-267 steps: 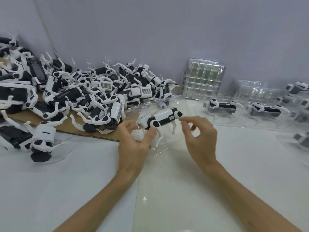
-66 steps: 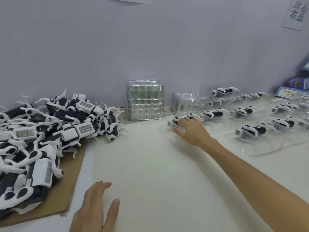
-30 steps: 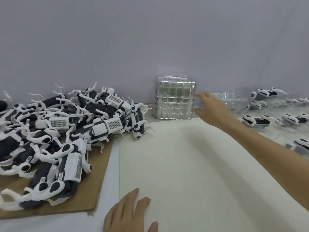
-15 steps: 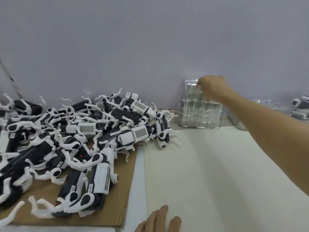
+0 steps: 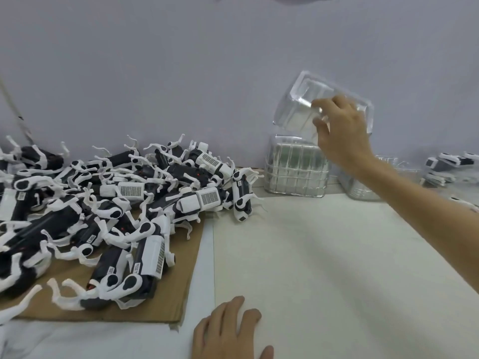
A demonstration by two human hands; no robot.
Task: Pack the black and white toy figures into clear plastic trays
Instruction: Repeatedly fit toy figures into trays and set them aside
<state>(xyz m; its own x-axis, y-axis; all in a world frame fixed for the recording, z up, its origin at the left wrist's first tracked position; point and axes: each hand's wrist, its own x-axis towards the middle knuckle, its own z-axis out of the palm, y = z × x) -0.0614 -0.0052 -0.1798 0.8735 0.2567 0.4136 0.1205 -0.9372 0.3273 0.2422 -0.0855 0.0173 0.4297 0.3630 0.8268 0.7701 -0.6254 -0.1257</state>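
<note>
My left hand (image 5: 228,330) rests flat on the white table (image 5: 324,255), fingers straight, holding nothing. Left of it, the heap of black and white toy figures (image 5: 116,211) lies on brown cardboard (image 5: 178,288). Farther back my right hand (image 5: 342,133) grips one clear tray (image 5: 318,104), tilted, lifted just above the tray stack (image 5: 295,172) by the wall.

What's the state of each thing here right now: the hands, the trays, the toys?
Right hand, gripping a clear tray in the air.
Clear tray, tilted, empty, above the tray stack.
Tray stack, standing against the wall.
Toy figures, heaped loose on cardboard, unpacked.
Left hand, resting flat on the table, holding nothing.
</note>
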